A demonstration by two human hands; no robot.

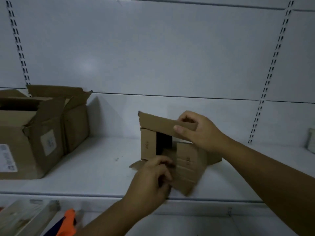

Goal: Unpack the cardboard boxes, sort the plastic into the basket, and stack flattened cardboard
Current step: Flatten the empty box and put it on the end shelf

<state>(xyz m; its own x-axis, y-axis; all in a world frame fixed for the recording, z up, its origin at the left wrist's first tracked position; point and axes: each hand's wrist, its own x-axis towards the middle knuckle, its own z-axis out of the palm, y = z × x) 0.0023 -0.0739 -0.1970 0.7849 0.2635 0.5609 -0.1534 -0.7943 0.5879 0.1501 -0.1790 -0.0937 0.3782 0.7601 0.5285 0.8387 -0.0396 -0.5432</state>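
The small cardboard box point(147, 145) sits right of the middle of a white shelf point(102, 167), close to the shelf's front edge point(68, 195), with its open mouth turned toward the camera and a dark inside showing. At far left a large brown box point(34, 137) stands with its top flaps up and white labels on its side. A second box point(76, 126) stands just beside and behind it, against the back panel. A wide stretch of bare shelf lies between these and the small box, marked only by a few specks. Below the front edge, at lower left, an orange thing point(68, 222) shows, too blurred to name. The small box is plain brown and creased, and its left flap carries the printed word TOP. The left hand point(153, 179) grips the lower flap point(189, 169), fingers curled round its left edge; that flap reaches out over the shelf's front edge. The right hand point(199, 132) pinches the upper flap point(156, 123) between thumb and curled fingers and holds it raised. Right of the hands is more bare shelf, with a pale thing point(311, 141) at the frame's edge.
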